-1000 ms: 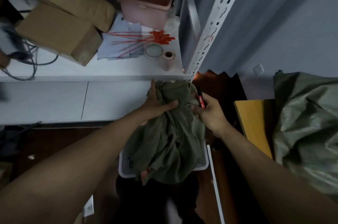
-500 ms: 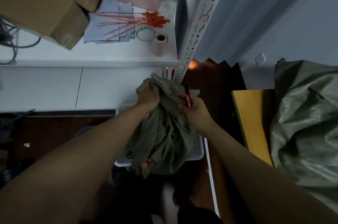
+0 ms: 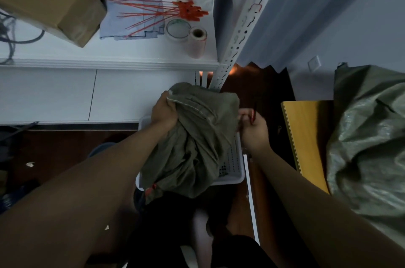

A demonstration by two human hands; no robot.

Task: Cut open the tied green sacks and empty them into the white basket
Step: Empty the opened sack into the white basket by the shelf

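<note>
It is dim around me; the white shelf (image 3: 105, 55) catches the most light, the floor (image 3: 54, 149) lies in shadow, and straight lines bend at the edges.

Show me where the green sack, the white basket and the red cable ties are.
green sack (image 3: 197, 136): head view, on its crumpled middle folds.
white basket (image 3: 234, 169): head view, on its perforated right wall.
red cable ties (image 3: 188, 10): head view, on the bunched heads.

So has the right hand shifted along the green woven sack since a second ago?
Yes. The right hand has moved from the sack's bunched top, near the left hand, out to its right edge, over the white basket's right rim.
</note>
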